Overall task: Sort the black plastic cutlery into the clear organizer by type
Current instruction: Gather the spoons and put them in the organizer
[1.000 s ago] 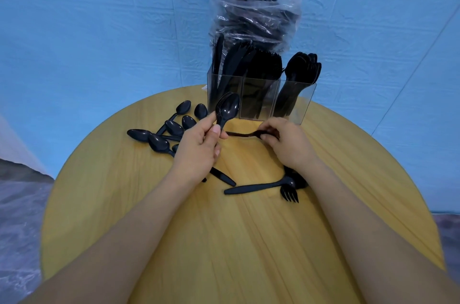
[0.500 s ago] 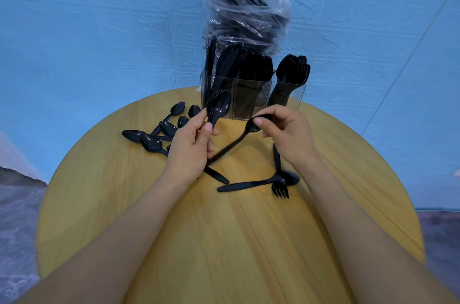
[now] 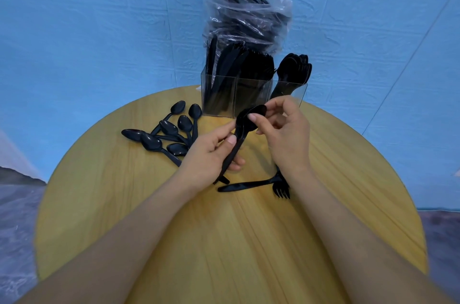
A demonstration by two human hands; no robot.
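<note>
Your right hand (image 3: 283, 134) has brought its spoon onto the spoons (image 3: 245, 121) gripped in your left hand (image 3: 211, 154), both hands pinching the stack, ready for the organizer (image 3: 251, 98) at twelve o'clock.

No readable text anywhere — no labels, numbers.

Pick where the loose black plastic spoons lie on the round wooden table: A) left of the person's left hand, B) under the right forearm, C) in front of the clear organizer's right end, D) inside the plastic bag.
A: the loose black plastic spoons lie fanned on the round wooden table, just left of the left hand.
</note>
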